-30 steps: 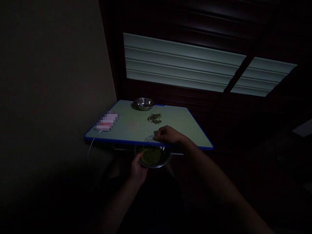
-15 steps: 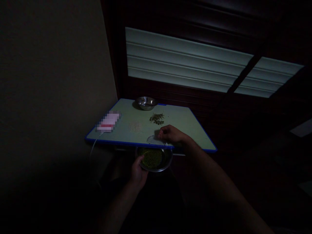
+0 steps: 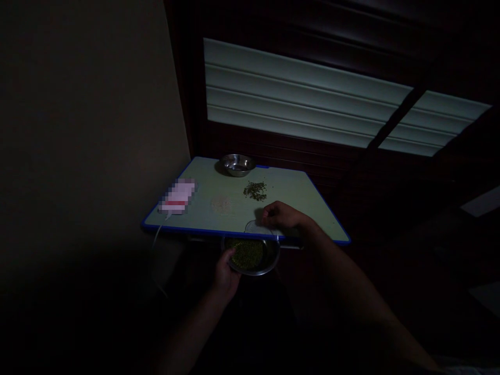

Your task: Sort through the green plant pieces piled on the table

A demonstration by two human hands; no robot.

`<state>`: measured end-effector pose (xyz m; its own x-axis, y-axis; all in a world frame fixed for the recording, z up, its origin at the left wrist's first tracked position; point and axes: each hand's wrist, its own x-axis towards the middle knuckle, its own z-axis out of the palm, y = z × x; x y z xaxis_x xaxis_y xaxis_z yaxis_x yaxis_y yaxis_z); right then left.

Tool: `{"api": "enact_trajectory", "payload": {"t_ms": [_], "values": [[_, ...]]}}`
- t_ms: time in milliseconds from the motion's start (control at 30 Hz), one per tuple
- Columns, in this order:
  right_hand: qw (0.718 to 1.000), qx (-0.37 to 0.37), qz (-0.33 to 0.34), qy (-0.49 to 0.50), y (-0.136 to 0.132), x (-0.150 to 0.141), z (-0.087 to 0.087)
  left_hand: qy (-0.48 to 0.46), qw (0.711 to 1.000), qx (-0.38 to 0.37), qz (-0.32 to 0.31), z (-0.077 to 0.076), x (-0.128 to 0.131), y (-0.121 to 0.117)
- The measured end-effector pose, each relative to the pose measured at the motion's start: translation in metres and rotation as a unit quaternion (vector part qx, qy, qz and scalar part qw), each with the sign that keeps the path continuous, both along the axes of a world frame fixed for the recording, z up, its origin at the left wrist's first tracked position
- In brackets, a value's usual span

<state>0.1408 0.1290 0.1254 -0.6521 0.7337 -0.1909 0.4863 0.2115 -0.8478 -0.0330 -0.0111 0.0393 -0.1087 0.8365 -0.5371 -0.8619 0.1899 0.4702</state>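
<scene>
My left hand (image 3: 227,273) grips the near left rim of a metal bowl (image 3: 269,263), thumb over the edge, just below the table's front edge. Small green beans or grains (image 3: 248,254) lie inside it. Above the tabletop, my right hand (image 3: 279,214) has its fingers pinched together; whatever they hold, if anything, is too small and dark to make out. Beneath those fingers lies a pale, clear-looking round piece (image 3: 255,227) at the front edge. Beyond the hand is a scattered heap of dark grains (image 3: 255,191), and to its left a faint patch of pale grains (image 3: 221,204).
A second metal bowl (image 3: 237,165) stands at the back of the blue-edged table (image 3: 289,182). At the left lies a blurred-out phone-like object (image 3: 178,196) with a white cable (image 3: 157,237) hanging down. A wall (image 3: 97,104) rises on the left; dark slatted panels stand behind.
The whole view has shifted slightly, so the table and bowls appear a little further right. My left hand keeps its hold on the bowl; my right hand stays pinched over the table.
</scene>
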Motion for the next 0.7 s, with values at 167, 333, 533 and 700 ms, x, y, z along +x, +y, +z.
{"api": "enact_trajectory", "payload": {"t_ms": [167, 333, 533, 700], "values": [[1.000, -0.017, 0.019, 0.009, -0.001, -0.010, 0.000, -0.005, 1.000, 0.004, -0.005, 0.002, -0.001, 0.001], [1.000, -0.011, 0.009, 0.018, -0.006, -0.016, -0.002, -0.003, 1.000, 0.006, 0.000, 0.004, -0.003, 0.004], [0.998, -0.013, -0.031, 0.048, -0.003, -0.019, -0.003, 0.002, 1.000, 0.000, 0.003, 0.005, -0.005, 0.007], [0.999, -0.017, 0.035, 0.018, -0.001, -0.023, 0.002, -0.003, 1.000, 0.000, -0.004, 0.006, -0.007, 0.007]]}}
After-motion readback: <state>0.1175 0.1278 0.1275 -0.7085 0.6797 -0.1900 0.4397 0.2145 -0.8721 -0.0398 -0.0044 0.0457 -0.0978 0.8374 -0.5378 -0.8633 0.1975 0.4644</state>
